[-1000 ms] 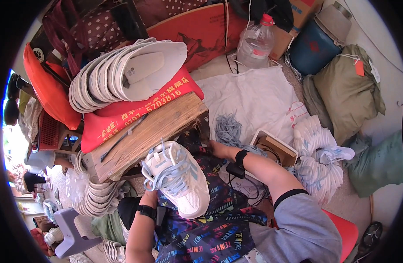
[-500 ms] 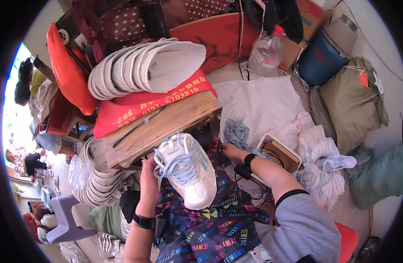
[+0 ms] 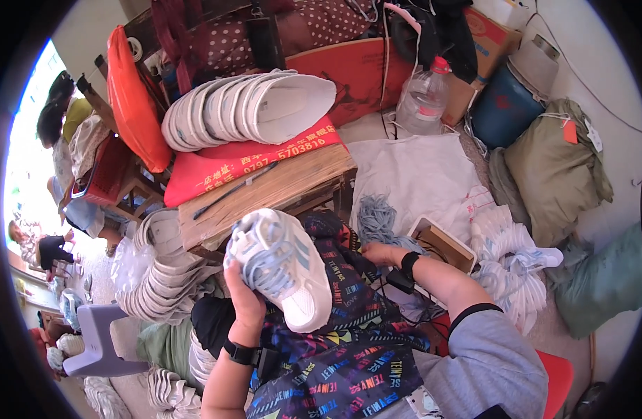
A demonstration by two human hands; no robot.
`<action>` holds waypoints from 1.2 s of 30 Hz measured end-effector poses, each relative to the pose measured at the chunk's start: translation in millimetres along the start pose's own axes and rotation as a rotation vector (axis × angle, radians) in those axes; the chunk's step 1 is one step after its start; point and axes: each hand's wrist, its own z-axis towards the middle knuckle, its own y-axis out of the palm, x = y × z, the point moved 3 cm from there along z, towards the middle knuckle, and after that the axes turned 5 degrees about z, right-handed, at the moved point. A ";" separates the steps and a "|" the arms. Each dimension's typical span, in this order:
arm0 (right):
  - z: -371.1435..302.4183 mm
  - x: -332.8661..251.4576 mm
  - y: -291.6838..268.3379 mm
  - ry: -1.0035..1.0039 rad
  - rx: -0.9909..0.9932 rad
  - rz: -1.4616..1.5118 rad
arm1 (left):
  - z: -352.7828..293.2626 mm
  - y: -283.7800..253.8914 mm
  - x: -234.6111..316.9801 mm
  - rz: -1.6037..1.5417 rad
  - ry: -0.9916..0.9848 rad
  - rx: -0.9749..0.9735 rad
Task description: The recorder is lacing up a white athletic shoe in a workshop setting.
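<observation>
Left hand (image 3: 245, 297) grasping sneaker (image 3: 293, 262), right hand (image 3: 381, 253) with unclear hold, wooden bench (image 3: 310, 167), pale wall (image 3: 583, 42)

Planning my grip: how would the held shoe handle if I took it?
The shoe seems light, since only the left hand grips it. It looks full, so probably keeps its shape. The laces look slack and might snag.
</observation>
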 end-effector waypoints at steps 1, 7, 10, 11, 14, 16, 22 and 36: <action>5.8 4.8 0.3 -0.040 0.011 0.081 | -6.3 16.3 12.7 -0.082 -0.033 0.058; -18.9 -53.3 -15.0 -0.134 0.130 0.073 | -9.3 2.8 66.9 -0.224 0.055 0.141; -25.3 -73.0 -28.8 -0.155 0.131 0.149 | 1.0 -7.6 91.9 -0.236 0.089 0.173; -30.5 -82.3 -31.5 -0.165 0.140 0.198 | 5.6 -19.8 97.8 -0.235 0.123 0.184; -52.4 -113.5 -46.6 -0.221 0.193 0.244 | 1.4 -30.6 107.6 -0.290 0.142 0.204; -70.2 -140.7 -62.6 -0.363 0.236 0.236 | -1.0 -48.9 108.1 -0.224 0.165 0.164; -139.1 -226.9 -89.5 -0.587 0.247 0.138 | -21.4 -115.9 89.0 -0.206 0.144 0.390; -156.4 -243.1 -23.6 -0.972 0.162 -0.768 | -60.9 -73.4 124.5 -0.169 0.257 0.216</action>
